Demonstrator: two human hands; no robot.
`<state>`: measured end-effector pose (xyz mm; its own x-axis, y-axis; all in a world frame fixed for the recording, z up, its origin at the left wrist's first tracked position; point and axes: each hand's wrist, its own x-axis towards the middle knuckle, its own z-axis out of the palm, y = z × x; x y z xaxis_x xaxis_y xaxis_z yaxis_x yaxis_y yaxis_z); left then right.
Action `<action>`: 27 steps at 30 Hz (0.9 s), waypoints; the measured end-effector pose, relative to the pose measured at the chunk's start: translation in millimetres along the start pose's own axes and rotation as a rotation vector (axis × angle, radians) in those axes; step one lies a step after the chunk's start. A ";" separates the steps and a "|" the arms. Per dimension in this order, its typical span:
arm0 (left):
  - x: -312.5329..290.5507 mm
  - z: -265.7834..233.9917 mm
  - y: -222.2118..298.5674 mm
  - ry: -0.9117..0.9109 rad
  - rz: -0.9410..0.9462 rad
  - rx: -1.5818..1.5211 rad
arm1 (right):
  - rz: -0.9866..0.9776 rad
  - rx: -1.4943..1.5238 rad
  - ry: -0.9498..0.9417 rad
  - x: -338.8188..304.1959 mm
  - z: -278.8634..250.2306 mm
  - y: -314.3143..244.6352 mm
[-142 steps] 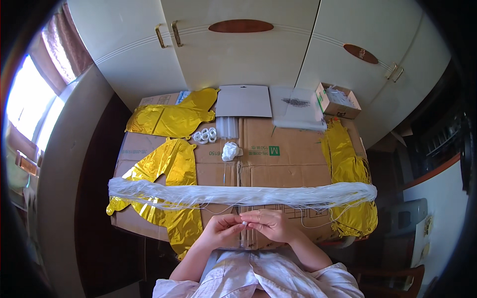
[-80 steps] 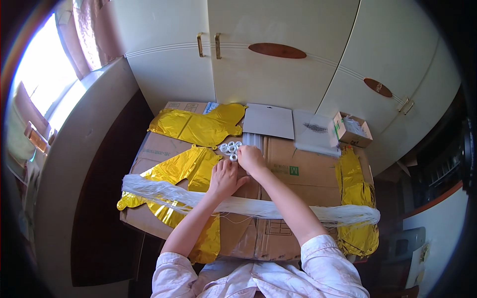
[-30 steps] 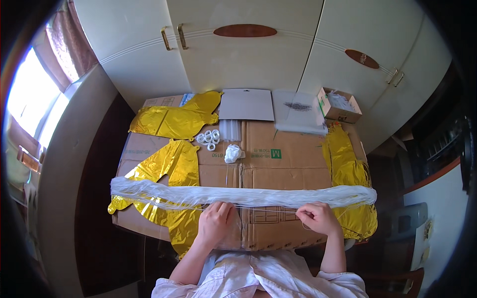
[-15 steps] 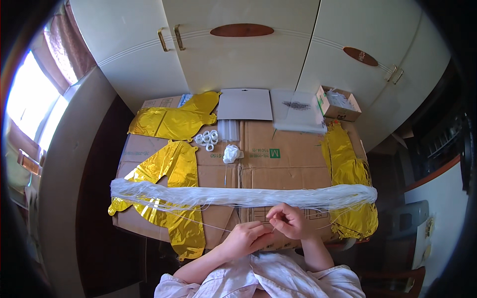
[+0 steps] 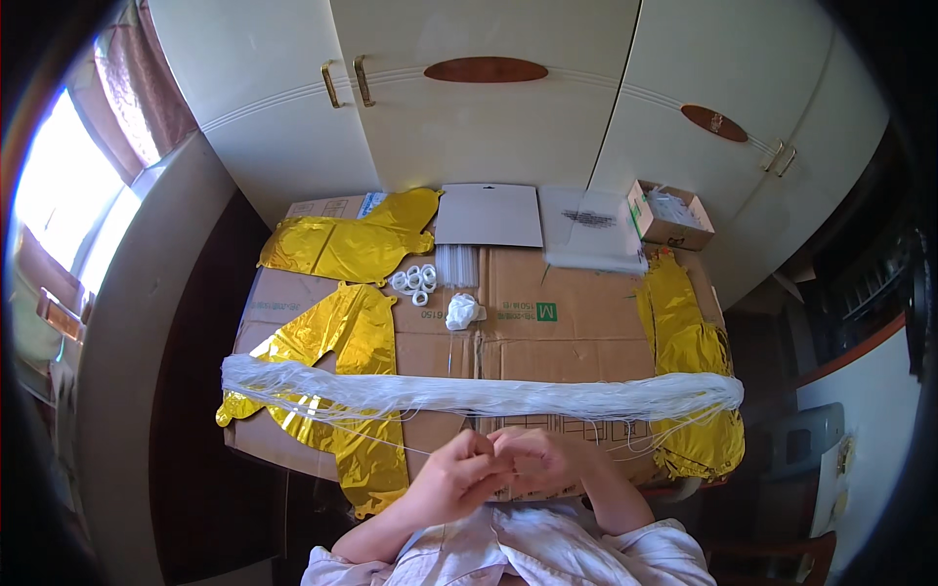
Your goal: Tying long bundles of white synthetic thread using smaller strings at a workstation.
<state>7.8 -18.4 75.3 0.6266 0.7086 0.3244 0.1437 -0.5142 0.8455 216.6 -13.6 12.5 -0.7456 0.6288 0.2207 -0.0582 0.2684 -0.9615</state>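
A long hank of thin white string (image 5: pixel 479 394) lies across the cardboard near its front edge, on top of flat gold foil pieces at both ends. Just in front of it, my two hands meet over the near edge. My left hand (image 5: pixel 457 477) is closed in a pinch, and a loose strand from the hank runs into it. Bent fingers of my right hand (image 5: pixel 540 459) press against the left fingertips; what they pinch is too small to make out. Another loose strand hangs by my right wrist.
Gold foil shapes lie at left (image 5: pixel 366 337) and right (image 5: pixel 684 322) on the cardboard (image 5: pixel 576 342). Further back are white rings (image 5: pixel 412 281), a crumpled white wad (image 5: pixel 463 312), clear tubes (image 5: pixel 456 266), a pale board (image 5: pixel 489 215), a clear sheet (image 5: pixel 586 244) and a small box (image 5: pixel 674 232).
My right hand has come down and left, its fingers now meeting the left hand's. My left hand has turned slightly upward. The whole view has shifted a little.
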 end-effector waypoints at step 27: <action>-17.2 -2.5 -18.6 0.267 -0.246 -0.634 | 0.038 -0.687 0.301 -13.6 17.2 -12.5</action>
<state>-7.5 -19.9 55.0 0.4135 0.9029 0.1173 -0.2653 -0.0037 0.9642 216.1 -38.0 18.7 -0.5195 0.7923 0.3198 0.4649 0.5762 -0.6722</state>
